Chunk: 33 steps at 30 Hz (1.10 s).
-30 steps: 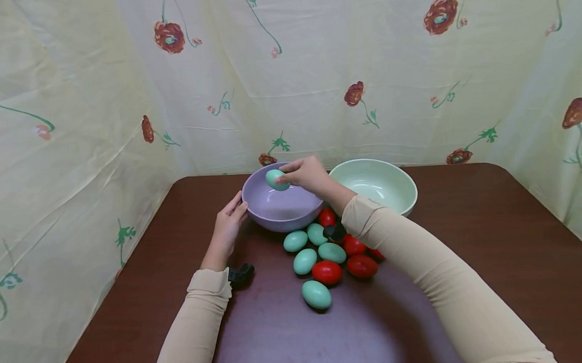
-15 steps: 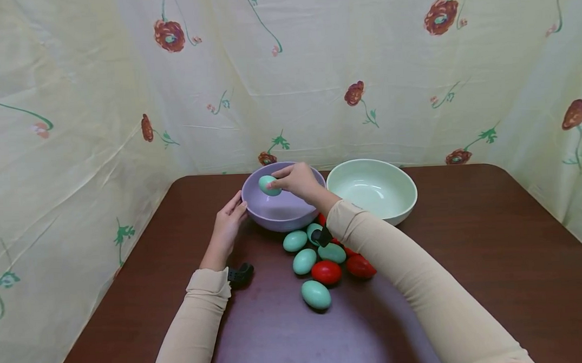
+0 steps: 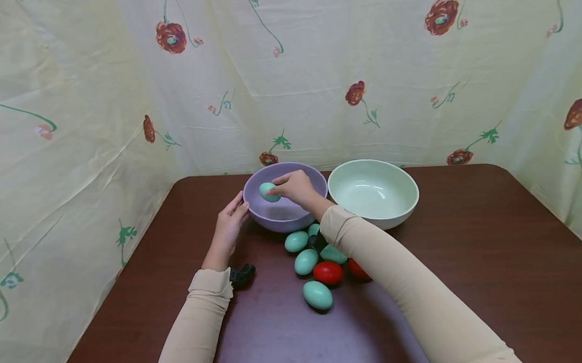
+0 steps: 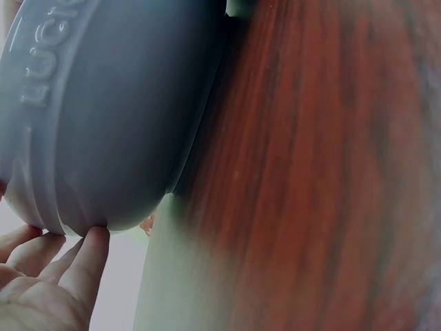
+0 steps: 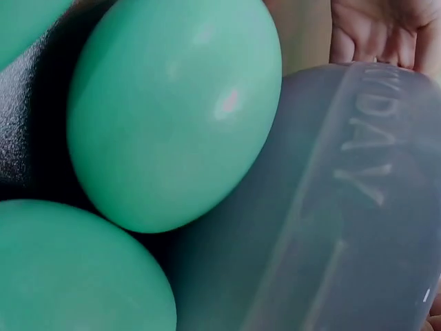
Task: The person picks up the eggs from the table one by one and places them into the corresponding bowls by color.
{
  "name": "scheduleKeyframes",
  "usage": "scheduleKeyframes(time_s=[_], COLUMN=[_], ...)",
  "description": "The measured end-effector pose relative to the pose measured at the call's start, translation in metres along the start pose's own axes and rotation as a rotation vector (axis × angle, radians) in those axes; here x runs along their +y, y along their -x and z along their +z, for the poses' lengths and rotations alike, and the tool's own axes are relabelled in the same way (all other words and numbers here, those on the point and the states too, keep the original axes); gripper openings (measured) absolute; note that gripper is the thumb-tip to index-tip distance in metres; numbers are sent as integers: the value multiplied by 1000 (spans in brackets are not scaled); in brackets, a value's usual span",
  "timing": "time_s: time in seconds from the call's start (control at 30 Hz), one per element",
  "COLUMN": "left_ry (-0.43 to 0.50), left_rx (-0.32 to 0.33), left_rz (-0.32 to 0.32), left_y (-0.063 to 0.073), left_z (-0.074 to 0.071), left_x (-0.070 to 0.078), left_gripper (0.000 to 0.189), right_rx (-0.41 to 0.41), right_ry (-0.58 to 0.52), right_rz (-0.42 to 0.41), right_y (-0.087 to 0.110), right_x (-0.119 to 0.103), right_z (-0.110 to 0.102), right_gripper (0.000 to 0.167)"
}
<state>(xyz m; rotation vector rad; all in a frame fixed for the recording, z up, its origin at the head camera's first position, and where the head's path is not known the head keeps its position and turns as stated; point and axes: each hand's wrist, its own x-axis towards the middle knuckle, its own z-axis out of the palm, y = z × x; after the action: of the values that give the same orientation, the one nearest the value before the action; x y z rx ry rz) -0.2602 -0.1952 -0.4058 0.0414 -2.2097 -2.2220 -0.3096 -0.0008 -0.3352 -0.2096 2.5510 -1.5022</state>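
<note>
My right hand [image 3: 293, 187] pinches a mint-green egg [image 3: 267, 191] between thumb and fingers, over the inside of the purple bowl [image 3: 282, 223]. At the bowl's left side, my left hand [image 3: 228, 222] rests its fingertips on the outer wall; in the left wrist view the fingers [image 4: 89, 269] look fairly straight against the bowl [image 4: 131, 103]. On the table in front of the bowl lie several green eggs [image 3: 306, 262] and red eggs [image 3: 328, 273]. Others there are partly hidden behind my right sleeve. In the right wrist view, green eggs [image 5: 176, 114] lie close to the bowl [image 5: 331, 207].
A pale green bowl [image 3: 373, 191] stands just right of the purple one. Both are near the back edge of the dark brown table [image 3: 469, 238]. A flowered cloth [image 3: 305, 67] hangs behind and to the left. Black wrist devices [image 3: 243, 275] sit at my cuffs.
My right hand has moved left and slightly lower with the green egg, over the purple bowl. My right forearm now covers more of the red eggs. The left hand has stayed in place.
</note>
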Motion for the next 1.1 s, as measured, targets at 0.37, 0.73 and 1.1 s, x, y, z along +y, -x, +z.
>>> scheduleKeyframes(time_s=[0.37,0.73,1.1], left_ry=[23,8,8], left_rx=[4,19,24], left_rz=[4,5,13], left_y=[-2,-3,-3], left_z=[4,7,8], left_x=[-4,-3,-3], left_gripper=[56,55,54], right_rx=[-30,-55,-55], right_ry=[-1,-11,93], right_rz=[94,101,47], right_y=[-2,1,-3], right_x=[6,13,18], right_z=[4,5,6], right_gripper=[38,35,36])
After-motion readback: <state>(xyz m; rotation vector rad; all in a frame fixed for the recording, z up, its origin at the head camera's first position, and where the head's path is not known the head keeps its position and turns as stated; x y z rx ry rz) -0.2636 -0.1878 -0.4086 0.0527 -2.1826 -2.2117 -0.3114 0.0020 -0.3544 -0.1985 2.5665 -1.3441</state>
